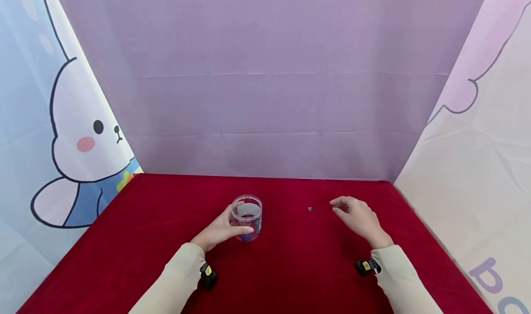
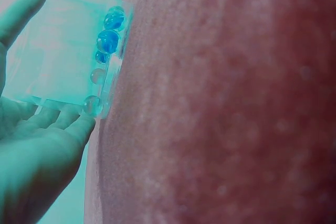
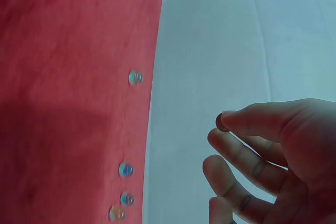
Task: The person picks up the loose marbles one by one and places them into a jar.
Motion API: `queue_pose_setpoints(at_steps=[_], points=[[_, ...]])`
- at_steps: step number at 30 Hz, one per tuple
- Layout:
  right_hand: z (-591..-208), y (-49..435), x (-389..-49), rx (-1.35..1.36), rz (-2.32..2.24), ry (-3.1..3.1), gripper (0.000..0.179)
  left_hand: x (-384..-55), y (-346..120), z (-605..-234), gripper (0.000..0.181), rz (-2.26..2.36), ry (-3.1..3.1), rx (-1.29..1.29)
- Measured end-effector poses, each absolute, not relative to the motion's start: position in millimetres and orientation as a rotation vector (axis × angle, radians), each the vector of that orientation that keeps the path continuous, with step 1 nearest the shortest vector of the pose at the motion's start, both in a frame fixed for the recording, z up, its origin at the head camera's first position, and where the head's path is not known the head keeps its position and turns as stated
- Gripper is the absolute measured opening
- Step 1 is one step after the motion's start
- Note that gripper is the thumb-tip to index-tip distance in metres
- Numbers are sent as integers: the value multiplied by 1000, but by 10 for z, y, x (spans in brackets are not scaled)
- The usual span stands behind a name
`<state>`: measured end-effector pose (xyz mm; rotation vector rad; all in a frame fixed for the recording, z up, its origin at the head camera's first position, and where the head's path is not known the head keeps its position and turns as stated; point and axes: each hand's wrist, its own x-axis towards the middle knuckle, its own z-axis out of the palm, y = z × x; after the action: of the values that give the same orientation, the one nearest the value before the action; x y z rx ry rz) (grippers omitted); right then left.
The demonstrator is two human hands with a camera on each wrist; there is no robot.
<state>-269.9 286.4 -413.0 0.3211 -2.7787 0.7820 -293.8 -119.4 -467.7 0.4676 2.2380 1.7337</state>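
My left hand [image 1: 220,228] grips a clear plastic jar [image 1: 258,222] from its left side, thumb across the front. The jar is upright and has no lid on. Blue and clear marbles [image 2: 108,41] lie at its bottom in the left wrist view. To the right, my right hand [image 1: 358,218] is raised above the cloth and pinches a small dark-looking marble [image 3: 220,123] between thumb and index finger. Several loose marbles [image 3: 126,169] rest on the cloth in the right wrist view. One marble [image 1: 309,208] sits between the jar and my right hand.
A red velvety cloth [image 1: 290,268] covers the table. Behind it rises a plain lilac fabric backdrop [image 1: 265,97]. Printed fabric panels stand at both sides, with a cartoon rabbit [image 1: 83,134] on the left one.
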Motion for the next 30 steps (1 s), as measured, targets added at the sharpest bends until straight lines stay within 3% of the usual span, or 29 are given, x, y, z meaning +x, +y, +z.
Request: queue_pose_setpoints(at_steps=[13, 30], points=[[-4128, 2459, -2775, 402, 812, -2763, 18, -2957, -1184, -4690, 97, 1722, 2250, 456], [-4041, 1972, -2813, 516, 912, -2736, 21, -2929, -1218, -4680, 90, 1731, 2252, 449]])
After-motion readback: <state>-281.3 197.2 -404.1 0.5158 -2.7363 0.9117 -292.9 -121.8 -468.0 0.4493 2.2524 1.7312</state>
